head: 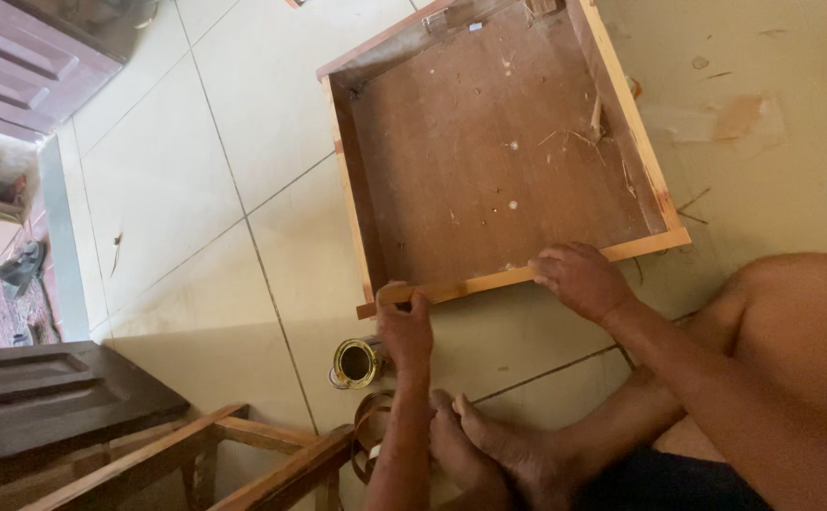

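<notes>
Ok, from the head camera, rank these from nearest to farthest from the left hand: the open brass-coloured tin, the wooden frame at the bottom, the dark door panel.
1. Open brass-coloured tin: just left of and below the left hand, on the tiles.
2. Wooden frame: lower left, past the tin.
3. Dark door panel: far left, lying flat.

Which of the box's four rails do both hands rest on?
The near rail, the light strip closest to the person. Left hand grips its left end, right hand sits further right. The other three rails are untouched.
</notes>
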